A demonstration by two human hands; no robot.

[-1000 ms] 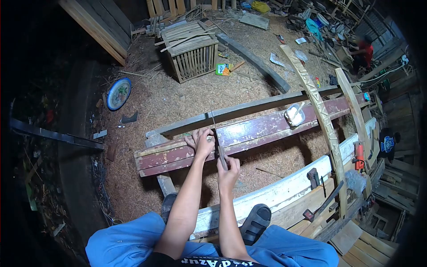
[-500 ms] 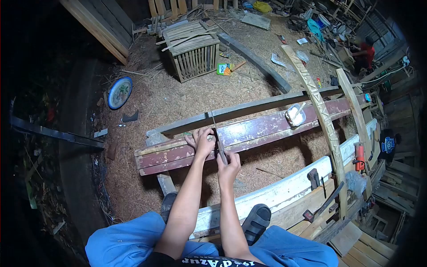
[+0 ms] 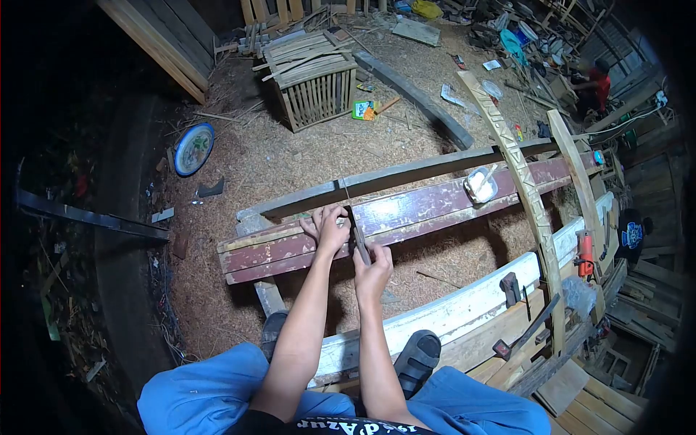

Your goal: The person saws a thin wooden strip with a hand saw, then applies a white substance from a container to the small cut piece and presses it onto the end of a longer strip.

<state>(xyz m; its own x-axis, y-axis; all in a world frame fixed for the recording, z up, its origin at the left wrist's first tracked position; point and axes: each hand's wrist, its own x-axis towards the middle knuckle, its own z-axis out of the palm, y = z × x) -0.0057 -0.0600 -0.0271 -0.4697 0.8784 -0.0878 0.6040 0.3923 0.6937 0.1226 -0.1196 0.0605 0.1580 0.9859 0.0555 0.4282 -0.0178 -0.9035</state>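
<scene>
My right hand (image 3: 373, 272) is wrapped round the near end of a long, thin dark blade (image 3: 358, 230), whose exact kind I cannot make out. This blade lies across a worn maroon plank (image 3: 428, 206) and points away from me. Just left of it, my left hand (image 3: 330, 229) rests on the plank with its fingers curled in a pinch. Whatever those fingers hold, if anything, is hidden. Farther right on the plank stands a clear tub (image 3: 481, 190) with white contents and a stick in it.
Two curved timbers (image 3: 528, 185) cross the plank at the right. Near my feet lie a white-painted board (image 3: 435, 312), a red power tool (image 3: 585, 254) and a dark-bladed tool (image 3: 529, 330). Beyond are a slatted crate (image 3: 319, 94) and a blue-rimmed basin (image 3: 194, 149). Another person (image 3: 598, 83) sits far right.
The far end of the blade looks slimmer and slightly shifted. Both hands keep almost the same place on the plank, and the whole view has moved very slightly.
</scene>
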